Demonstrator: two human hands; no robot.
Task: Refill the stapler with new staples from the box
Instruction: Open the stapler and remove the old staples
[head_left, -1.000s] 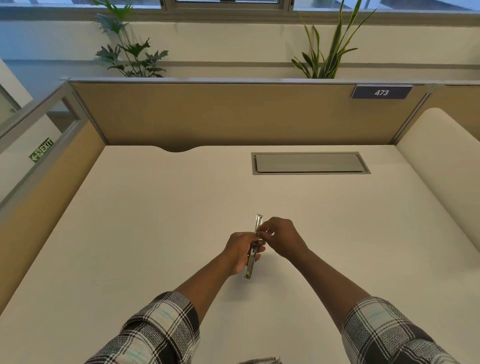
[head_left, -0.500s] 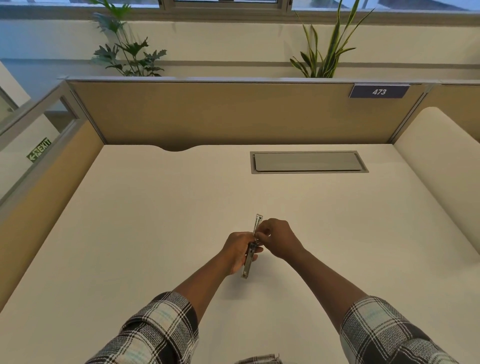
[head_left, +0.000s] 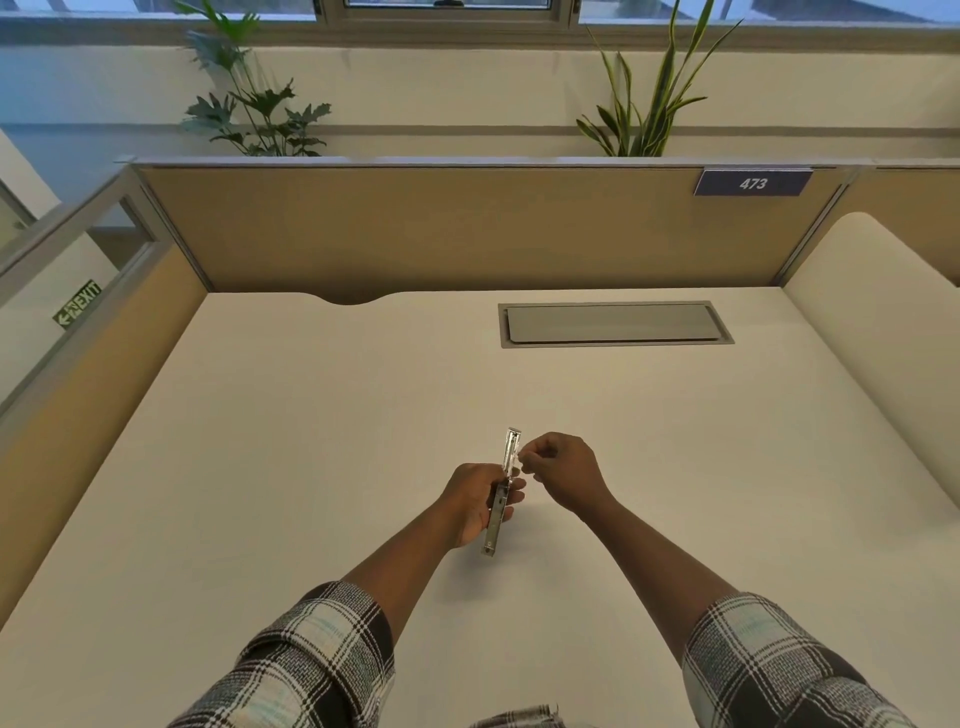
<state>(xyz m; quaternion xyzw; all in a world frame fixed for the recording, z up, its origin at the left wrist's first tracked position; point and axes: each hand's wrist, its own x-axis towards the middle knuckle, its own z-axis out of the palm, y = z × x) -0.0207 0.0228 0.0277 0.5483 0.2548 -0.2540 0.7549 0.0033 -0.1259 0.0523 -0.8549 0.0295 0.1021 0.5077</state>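
Note:
A slim metal stapler (head_left: 510, 448) is held above the desk, its long axis pointing away from me. My left hand (head_left: 475, 501) is wrapped around its middle. My right hand (head_left: 563, 470) is just to the right of the stapler's far half, thumb and fingertips pinched together on something small and pale that I cannot make out. The pinched fingertips sit beside the open metal channel. No staple box is in view.
The white desk (head_left: 311, 467) is walled by tan partitions at the back and left. A grey cable hatch (head_left: 615, 323) lies flush in the desk at the back right. A rounded white panel (head_left: 878, 338) rises on the right. Plants stand behind the back partition.
My right hand has drawn a little to the right, off the stapler's top. The left hand and the stapler have stayed almost still.

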